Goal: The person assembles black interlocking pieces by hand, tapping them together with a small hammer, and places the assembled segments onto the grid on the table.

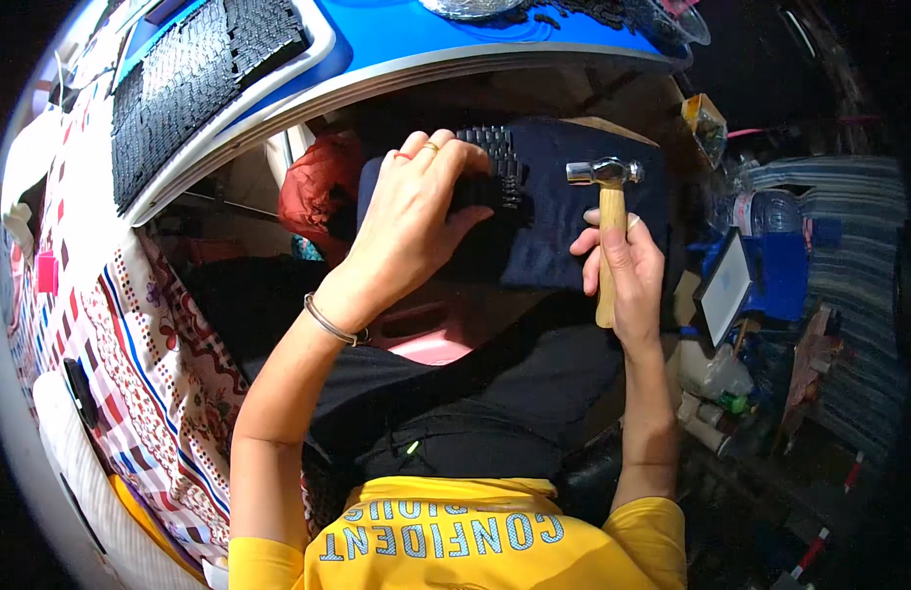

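Note:
In the head view my right hand (628,265) is closed around the wooden handle of a ball-peen hammer (611,197), its metal head pointing away from me. To the left, my left hand (421,192) has its fingers curled down onto a piece of black beaded mesh (490,147), with the thumb at the near side. The fingertips are partly hidden. That mesh lies on a dark blue cloth-covered pad (549,236) in front of my lap. The hammer is held to the right of the mesh, apart from it.
Beyond the pad stands a blue table (396,29) with a larger black beaded mat (205,84) at its left. A red cloth bundle (321,187) is left of the pad. A tablet-like framed screen (725,288) and a clear plastic bottle (770,211) are at the right.

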A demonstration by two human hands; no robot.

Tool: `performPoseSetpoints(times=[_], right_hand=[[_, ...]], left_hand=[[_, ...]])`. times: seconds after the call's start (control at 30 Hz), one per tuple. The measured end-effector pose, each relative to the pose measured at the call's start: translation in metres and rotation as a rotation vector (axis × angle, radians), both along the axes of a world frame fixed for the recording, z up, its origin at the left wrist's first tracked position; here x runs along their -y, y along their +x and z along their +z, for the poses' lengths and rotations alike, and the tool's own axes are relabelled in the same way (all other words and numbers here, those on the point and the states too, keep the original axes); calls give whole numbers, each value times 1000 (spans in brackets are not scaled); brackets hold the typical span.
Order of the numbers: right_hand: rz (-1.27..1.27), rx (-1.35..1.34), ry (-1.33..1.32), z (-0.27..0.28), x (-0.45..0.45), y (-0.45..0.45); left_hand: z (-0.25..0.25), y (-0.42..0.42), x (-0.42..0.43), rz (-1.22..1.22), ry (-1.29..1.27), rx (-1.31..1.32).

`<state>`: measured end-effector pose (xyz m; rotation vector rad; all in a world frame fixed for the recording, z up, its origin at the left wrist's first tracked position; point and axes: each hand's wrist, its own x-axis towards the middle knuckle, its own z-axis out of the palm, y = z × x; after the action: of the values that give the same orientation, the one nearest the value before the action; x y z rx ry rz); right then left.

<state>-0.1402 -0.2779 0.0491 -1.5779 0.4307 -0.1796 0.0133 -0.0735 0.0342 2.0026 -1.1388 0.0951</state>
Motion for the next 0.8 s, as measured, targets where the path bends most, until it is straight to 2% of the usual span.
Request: performPoseSetpoints(times=[0.2, 0.4, 0.6, 0.8], right_hand=[[5, 6, -9, 0, 1, -1], [10, -13, -52, 3, -1, 0], [-15, -30, -40, 3, -3, -1], [9, -67, -91, 6, -6, 1]], left_hand=[[7, -1, -9, -33, -27, -67], [14, -3, -55, -17, -11, -194], [1, -5, -67, 6, -41, -290], [-6, -7, -63, 47, -38, -174]])
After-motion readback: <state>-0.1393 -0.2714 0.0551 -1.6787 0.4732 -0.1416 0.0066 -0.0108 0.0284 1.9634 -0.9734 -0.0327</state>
